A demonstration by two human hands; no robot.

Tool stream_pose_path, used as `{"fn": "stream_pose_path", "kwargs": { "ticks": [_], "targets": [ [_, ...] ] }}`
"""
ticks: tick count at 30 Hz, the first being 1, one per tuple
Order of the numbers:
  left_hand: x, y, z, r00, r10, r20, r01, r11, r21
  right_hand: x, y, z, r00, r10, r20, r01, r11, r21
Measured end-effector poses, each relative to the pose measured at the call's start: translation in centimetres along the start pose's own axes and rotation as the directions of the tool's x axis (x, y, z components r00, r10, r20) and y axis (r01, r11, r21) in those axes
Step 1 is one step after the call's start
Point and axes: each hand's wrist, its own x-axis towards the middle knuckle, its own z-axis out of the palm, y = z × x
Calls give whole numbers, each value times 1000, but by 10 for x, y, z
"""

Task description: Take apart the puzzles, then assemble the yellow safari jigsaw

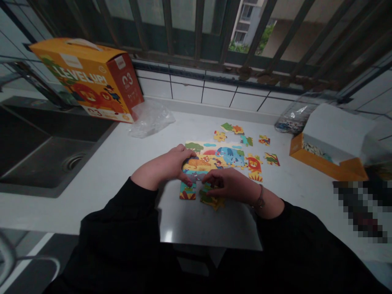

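Note:
A partly joined jigsaw puzzle [200, 161] of cartoon animals lies flat on the white counter, showing an elephant, a leopard and a grey animal. My left hand [171, 165] rests at its left edge, thumb and fingers spread apart and touching the pieces. A green corner piece [187, 194] sits just below the left thumb. My right hand [231, 184] is closed at the puzzle's lower edge, its fingers on a green and yellow puzzle piece [211, 200] that they partly cover. A lion piece [253, 162] lies at the right side of the puzzle.
Several loose pieces [246, 140] lie beyond and right of the puzzle. An orange puzzle box [92, 81] and a crumpled plastic bag [151, 118] stand back left, beside the sink [101, 141]. At right are an open orange box [324, 163] and a clear bag [292, 116].

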Motion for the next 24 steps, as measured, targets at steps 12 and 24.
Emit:
{"fn": "stream_pose_path", "kwargs": {
  "ticks": [12, 24],
  "targets": [
    [4, 0, -5, 997, -10, 75, 11, 1000, -11, -6, 8, -16, 997, 45, 60, -50, 995, 83],
    [2, 9, -12, 992, -32, 123, 35, 999, -22, -37, 45, -77, 953, 200, -229, -205, 979, 5]
  ]
}}
